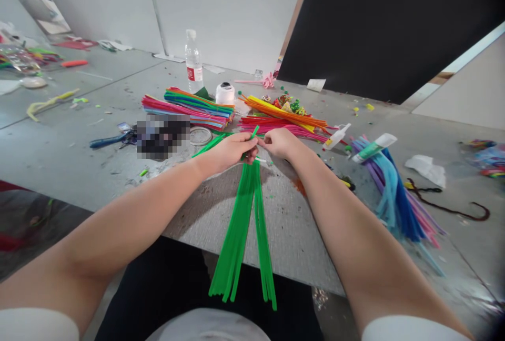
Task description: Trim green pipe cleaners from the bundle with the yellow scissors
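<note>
My left hand (pixel 236 150) is closed on a green pipe cleaner, whose tip sticks up past the thumb. Close beside it on the right, my right hand (pixel 278 142) has its fingers pinched together near the left fingertips; what they hold, if anything, is too small to make out. Below both hands, a bundle of green pipe cleaners (pixel 239 225) spreads into two groups and hangs over the table's front edge. More green stems (pixel 211 145) lie behind my left hand. A small white piece (pixel 261 160) shows just under the hands.
Multicoloured stem bundles (pixel 189 107), orange and red stems (pixel 284 114), a water bottle (pixel 193 62) and a white spool (pixel 224 93) stand or lie behind the hands. To the right are a glue bottle (pixel 336 137), a tube (pixel 374 148) and blue stems (pixel 402 199). Pliers (pixel 108 141) lie left.
</note>
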Demonstrator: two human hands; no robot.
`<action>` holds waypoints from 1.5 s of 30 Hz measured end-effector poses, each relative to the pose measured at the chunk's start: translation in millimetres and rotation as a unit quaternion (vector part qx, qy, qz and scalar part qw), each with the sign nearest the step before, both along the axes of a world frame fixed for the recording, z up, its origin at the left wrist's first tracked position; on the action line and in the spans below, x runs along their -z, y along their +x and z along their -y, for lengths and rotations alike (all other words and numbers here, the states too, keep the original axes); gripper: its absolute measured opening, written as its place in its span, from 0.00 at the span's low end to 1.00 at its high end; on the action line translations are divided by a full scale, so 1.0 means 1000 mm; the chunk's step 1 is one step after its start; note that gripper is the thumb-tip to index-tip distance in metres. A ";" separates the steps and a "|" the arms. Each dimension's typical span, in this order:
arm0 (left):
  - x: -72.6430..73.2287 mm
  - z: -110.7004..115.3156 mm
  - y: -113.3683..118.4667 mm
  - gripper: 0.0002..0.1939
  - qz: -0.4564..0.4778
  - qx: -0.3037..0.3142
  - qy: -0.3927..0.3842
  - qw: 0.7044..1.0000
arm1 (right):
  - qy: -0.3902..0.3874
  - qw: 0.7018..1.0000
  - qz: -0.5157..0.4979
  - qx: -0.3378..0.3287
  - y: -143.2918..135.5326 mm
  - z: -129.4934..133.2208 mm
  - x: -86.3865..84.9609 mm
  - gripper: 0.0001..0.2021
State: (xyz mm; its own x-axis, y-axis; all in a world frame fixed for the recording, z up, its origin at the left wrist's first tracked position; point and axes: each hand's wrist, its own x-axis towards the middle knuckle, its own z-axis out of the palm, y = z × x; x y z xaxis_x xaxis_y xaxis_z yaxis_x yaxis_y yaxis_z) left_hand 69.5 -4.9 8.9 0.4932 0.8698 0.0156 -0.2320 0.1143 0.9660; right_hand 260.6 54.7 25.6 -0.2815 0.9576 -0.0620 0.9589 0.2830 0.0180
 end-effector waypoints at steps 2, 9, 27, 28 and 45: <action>-0.003 -0.002 -0.001 0.10 0.056 -0.041 -0.048 0.996 | 0.004 1.000 0.007 -0.003 0.001 0.000 0.001 0.09; -0.032 -0.024 -0.029 0.11 0.070 -0.194 -0.087 0.975 | 0.047 0.998 0.034 0.040 0.008 0.004 -0.003 0.14; -0.018 -0.022 -0.018 0.17 0.052 -0.178 -0.088 0.979 | 0.032 0.998 0.021 -0.048 0.008 0.002 -0.002 0.08; -0.016 -0.022 -0.018 0.17 0.048 -0.177 -0.064 0.981 | 0.047 0.998 0.024 -0.045 0.009 0.003 -0.008 0.08; -0.011 -0.018 -0.013 0.15 0.034 -0.147 -0.052 0.987 | -0.015 0.998 0.053 -0.008 0.009 0.006 -0.007 0.05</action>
